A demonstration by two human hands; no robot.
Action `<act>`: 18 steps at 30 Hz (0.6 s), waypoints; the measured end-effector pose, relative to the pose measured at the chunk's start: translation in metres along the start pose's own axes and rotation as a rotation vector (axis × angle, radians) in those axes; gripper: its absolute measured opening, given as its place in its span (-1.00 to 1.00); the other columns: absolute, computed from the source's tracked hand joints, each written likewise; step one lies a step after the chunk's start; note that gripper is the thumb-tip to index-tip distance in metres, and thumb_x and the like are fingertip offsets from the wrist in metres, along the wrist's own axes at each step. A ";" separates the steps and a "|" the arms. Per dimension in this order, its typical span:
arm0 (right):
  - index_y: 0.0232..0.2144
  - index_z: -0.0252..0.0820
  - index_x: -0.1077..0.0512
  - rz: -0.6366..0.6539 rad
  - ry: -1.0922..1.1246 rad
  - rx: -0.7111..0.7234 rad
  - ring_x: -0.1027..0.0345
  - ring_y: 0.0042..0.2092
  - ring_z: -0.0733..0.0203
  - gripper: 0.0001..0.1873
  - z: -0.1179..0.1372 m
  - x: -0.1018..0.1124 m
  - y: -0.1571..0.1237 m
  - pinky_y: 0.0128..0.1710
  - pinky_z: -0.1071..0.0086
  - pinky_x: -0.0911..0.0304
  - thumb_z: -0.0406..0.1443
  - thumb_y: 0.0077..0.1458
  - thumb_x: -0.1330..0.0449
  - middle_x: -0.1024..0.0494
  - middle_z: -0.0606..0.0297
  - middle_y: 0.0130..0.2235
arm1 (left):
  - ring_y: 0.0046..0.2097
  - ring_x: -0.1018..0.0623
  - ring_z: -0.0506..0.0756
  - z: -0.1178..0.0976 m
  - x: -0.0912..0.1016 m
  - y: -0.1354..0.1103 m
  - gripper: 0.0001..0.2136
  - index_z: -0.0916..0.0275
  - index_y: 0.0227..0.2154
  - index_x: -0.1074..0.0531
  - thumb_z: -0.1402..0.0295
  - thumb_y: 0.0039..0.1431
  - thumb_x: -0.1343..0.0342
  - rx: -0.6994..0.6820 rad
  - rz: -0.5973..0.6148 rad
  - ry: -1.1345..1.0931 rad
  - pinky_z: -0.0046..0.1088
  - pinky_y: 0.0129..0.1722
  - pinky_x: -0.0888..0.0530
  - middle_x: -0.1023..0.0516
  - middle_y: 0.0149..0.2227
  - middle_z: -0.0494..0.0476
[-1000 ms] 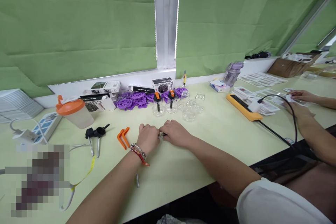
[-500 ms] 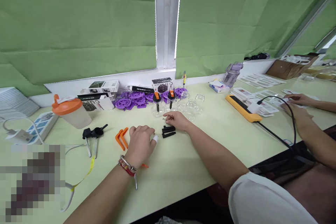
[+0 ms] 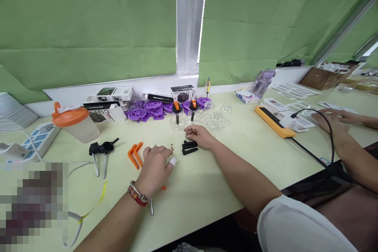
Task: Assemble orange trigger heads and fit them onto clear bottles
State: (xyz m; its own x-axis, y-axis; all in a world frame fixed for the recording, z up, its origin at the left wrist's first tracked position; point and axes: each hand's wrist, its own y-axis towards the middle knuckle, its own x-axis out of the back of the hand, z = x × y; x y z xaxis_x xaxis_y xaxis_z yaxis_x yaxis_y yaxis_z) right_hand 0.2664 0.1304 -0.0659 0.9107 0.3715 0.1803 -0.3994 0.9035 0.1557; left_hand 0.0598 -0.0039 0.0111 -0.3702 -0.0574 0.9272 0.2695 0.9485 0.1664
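Observation:
My left hand (image 3: 157, 165) lies palm down low over the table, thumb apart and wrapped in white, fingers bent loosely. Small brass-coloured bits (image 3: 172, 147) lie beside its fingertips. To its left are two orange levers (image 3: 135, 155); another orange piece (image 3: 163, 188) and a metal rod (image 3: 151, 206) partly show under the wrist. My right hand (image 3: 201, 136) has its fingers drawn together at the tabletop, over small metal springs (image 3: 186, 134) mostly hidden by them. What they pinch is too small to make out. Black plastic strips (image 3: 189, 147) lie just below that hand.
Behind stand glass jars (image 3: 217, 118), two orange-and-black pourer tops (image 3: 176, 108), purple plastic rings (image 3: 141, 112) and boxes (image 3: 109, 112). An orange-lidded cup (image 3: 76, 124) and black-and-metal parts (image 3: 102, 149) are left. A yellow power strip (image 3: 273, 122) and another person's hands (image 3: 333, 120) are right.
My left hand has shifted slightly left and down, and the brass-coloured bits now show by its fingertips. My right hand stays almost in place, its fingertips covering more of the springs.

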 end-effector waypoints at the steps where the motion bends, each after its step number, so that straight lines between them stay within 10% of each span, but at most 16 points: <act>1: -0.20 -0.23 -0.43 -0.002 0.015 -0.003 -0.36 -0.32 0.31 -0.68 0.001 0.000 0.000 -0.21 0.34 -0.30 -0.31 -0.09 -0.25 -0.44 0.35 -0.38 | -0.14 -0.45 0.18 0.000 0.000 0.000 -0.79 0.19 -0.29 -0.49 0.38 0.11 0.04 0.001 0.003 -0.004 -0.15 -0.05 -0.17 -0.56 -0.24 0.13; 9: -0.08 -0.20 -0.44 -0.136 -0.336 -0.005 -0.30 -0.38 0.31 -0.66 0.013 0.011 -0.005 -0.22 0.32 -0.28 -0.29 0.07 -0.12 -0.45 0.34 -0.38 | -0.16 -0.45 0.18 0.003 0.000 -0.001 -0.81 0.17 -0.30 -0.48 0.37 0.10 0.03 0.011 0.015 -0.031 -0.14 -0.05 -0.18 -0.55 -0.25 0.13; 18: -0.30 -0.13 -0.56 0.007 -0.771 0.006 -0.37 -0.15 0.12 -0.79 0.025 0.008 -0.008 -0.14 0.35 -0.19 -0.32 0.15 -0.10 -0.54 0.19 -0.22 | -0.15 -0.46 0.16 0.007 0.005 -0.003 -0.82 0.16 -0.31 -0.47 0.37 0.09 0.02 0.011 -0.009 -0.035 -0.16 -0.04 -0.17 -0.55 -0.25 0.08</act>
State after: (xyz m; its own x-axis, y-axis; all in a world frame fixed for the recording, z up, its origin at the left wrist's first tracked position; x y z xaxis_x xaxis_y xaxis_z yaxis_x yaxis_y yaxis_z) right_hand 0.2740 0.1205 -0.0418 0.5781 0.1215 0.8068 -0.4075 0.8997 0.1564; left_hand 0.0507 -0.0046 0.0127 -0.4037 -0.0552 0.9132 0.2560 0.9515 0.1706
